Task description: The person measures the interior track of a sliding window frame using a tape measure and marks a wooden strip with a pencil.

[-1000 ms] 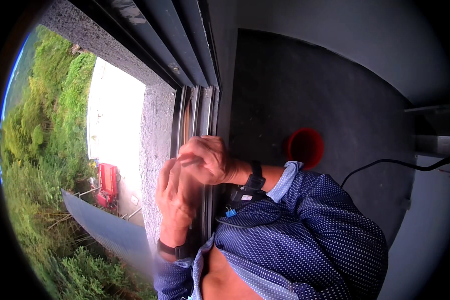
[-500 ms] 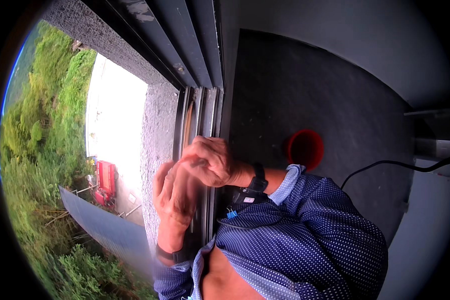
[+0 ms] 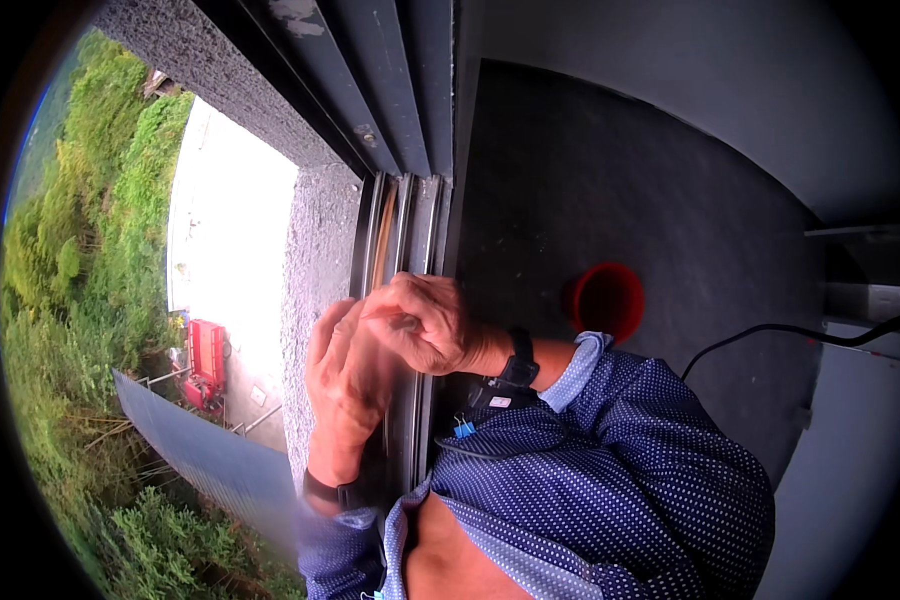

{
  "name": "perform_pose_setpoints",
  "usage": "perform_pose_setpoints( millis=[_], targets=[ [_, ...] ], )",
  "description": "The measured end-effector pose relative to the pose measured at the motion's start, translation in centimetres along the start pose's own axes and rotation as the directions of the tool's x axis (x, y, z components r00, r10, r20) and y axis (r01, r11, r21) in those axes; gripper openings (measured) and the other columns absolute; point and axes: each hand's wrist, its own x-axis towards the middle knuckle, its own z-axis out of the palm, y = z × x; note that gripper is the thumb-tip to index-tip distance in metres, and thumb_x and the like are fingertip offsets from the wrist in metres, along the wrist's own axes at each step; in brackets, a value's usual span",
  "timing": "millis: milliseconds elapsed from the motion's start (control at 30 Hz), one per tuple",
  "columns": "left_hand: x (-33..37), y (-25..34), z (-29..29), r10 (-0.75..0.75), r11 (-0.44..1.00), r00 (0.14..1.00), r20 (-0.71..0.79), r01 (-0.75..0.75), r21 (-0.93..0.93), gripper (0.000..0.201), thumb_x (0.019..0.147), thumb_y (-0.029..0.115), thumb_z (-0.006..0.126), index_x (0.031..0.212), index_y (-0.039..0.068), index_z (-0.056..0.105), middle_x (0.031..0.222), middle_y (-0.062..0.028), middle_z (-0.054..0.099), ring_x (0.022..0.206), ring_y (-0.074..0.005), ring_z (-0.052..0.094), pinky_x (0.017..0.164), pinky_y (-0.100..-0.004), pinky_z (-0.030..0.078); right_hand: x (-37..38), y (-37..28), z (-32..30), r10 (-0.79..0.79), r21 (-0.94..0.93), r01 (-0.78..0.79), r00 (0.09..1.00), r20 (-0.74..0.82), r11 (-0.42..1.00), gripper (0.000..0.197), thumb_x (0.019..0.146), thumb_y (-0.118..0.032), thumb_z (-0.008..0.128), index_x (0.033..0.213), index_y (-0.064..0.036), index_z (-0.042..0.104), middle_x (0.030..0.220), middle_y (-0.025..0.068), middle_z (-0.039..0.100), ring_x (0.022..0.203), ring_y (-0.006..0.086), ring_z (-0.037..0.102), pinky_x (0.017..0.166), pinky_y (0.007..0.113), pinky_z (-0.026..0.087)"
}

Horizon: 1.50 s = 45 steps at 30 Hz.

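Observation:
My right hand [image 3: 422, 322] is curled into a closed grip above the metal window track [image 3: 410, 225]. Whatever its fingers hold is hidden. Close against it on the left is my left hand [image 3: 346, 368], slightly blurred, its fingers bent and pressed together; any thing in them is out of sight. A thin tan strip [image 3: 384, 240] lies lengthwise in a groove of the track and disappears behind my hands at its near end. I cannot tell whether either hand touches it.
Dark grey window frame [image 3: 370, 90] rises at the far side. Left of the track is a rough concrete ledge [image 3: 315, 235], with a drop to a yard and a red vehicle [image 3: 206, 360]. A red bucket [image 3: 638, 300] stands on the dark floor at right, near a black cable [image 3: 750, 333].
Both hands stay together over the track, with only a slight shift of the left fingers. The whole view has moved a little.

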Motion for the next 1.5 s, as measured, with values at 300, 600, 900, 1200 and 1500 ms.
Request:
perform_pose_setpoints(
  millis=[300, 600, 900, 1200, 1500],
  targets=[
    [0.1, -0.6, 0.3, 0.026, 1.000, 1.000, -0.016, -0.026, 0.001, 0.029, 0.085, -0.005, 0.070, 0.114, -0.005, 0.069, 0.116, -0.0208, 0.072, 0.114, -0.0461, 0.067, 0.100, -0.0512, 0.055, 0.3, -0.5, -0.3, 0.023, 0.005, -0.024, 0.999, 0.039, 1.000, 0.020, 0.098, -0.017, 0.074, 0.111, -0.0045, 0.066, 0.094, 0.0097, 0.072, 0.078, 0.0285, 0.075, 0.067, 0.037, 0.059],
    [0.0, -0.8, 0.6, 0.027, 1.000, 0.999, -0.024, -0.027, 0.012, 0.031, 0.086, -0.005, 0.070, 0.117, -0.004, 0.069, 0.118, -0.0204, 0.072, 0.115, -0.0452, 0.066, 0.099, -0.0506, 0.056, 0.3, -0.6, -0.3, 0.042, 0.003, -0.042, 0.998, 0.035, 0.999, 0.019, 0.097, -0.017, 0.074, 0.112, -0.0060, 0.067, 0.094, 0.0082, 0.072, 0.078, 0.0279, 0.074, 0.067, 0.037, 0.059],
    [-0.6, -0.7, 0.5, 0.043, 0.996, 0.999, 0.006, -0.043, 0.077, 0.034, 0.083, -0.004, 0.071, 0.117, -0.004, 0.069, 0.117, -0.0201, 0.071, 0.115, -0.0435, 0.066, 0.098, -0.0491, 0.056, 0.1, -0.2, -0.1, 0.000, -0.012, 0.000, 0.999, 0.034, 1.000, 0.022, 0.095, -0.017, 0.075, 0.112, -0.0070, 0.067, 0.095, 0.0076, 0.072, 0.078, 0.0276, 0.074, 0.067, 0.037, 0.058],
    [-0.5, -1.4, 0.8, 0.087, 0.991, 0.996, 0.003, -0.087, 0.102, 0.041, 0.078, 0.003, 0.077, 0.118, -0.002, 0.069, 0.128, -0.0205, 0.069, 0.119, -0.0420, 0.066, 0.098, -0.0495, 0.054, 0.9, -0.8, 0.0, -0.029, 0.018, 0.030, 0.999, -0.022, 0.999, 0.012, 0.094, -0.001, 0.069, 0.105, -0.0043, 0.065, 0.083, 0.0064, 0.064, 0.063, 0.0243, 0.062, 0.059, 0.034, 0.050],
    [-0.1, -1.0, 0.8, 0.098, 0.992, 0.995, -0.017, -0.096, 0.078, 0.038, 0.078, 0.000, 0.077, 0.115, -0.003, 0.068, 0.126, -0.0215, 0.069, 0.117, -0.0416, 0.066, 0.100, -0.0496, 0.055, 1.0, -0.9, -0.1, -0.031, 0.022, 0.032, 0.999, -0.026, 0.999, 0.011, 0.095, -0.001, 0.069, 0.105, -0.0043, 0.065, 0.082, 0.0057, 0.064, 0.061, 0.0231, 0.061, 0.058, 0.034, 0.050]
  ],
)
